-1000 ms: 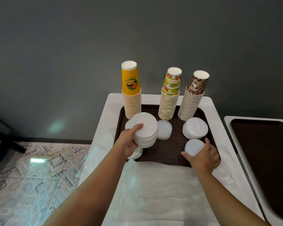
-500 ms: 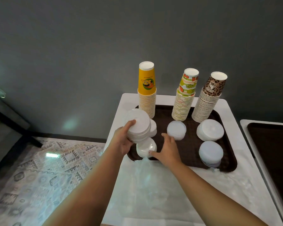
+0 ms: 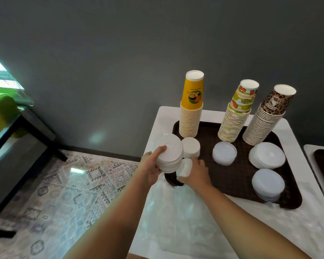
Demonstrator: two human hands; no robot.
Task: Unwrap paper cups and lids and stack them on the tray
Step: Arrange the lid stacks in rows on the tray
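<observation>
Head view: the left hand still grips a stack of white lids at the brown tray's near-left corner, thumb on top, fingers curled beneath. The right hand, merely touching the small lid stack 0.5 s ago, now curls around it, tilted. 3 cup stacks stand at the tray's back; 4 other lid piles are unchanged.

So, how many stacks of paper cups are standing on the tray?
3, all along the tray's far edge: the yellow stack at left, the fruit-print stack in the middle, the leopard-print stack at right. None seems hidden.
</observation>
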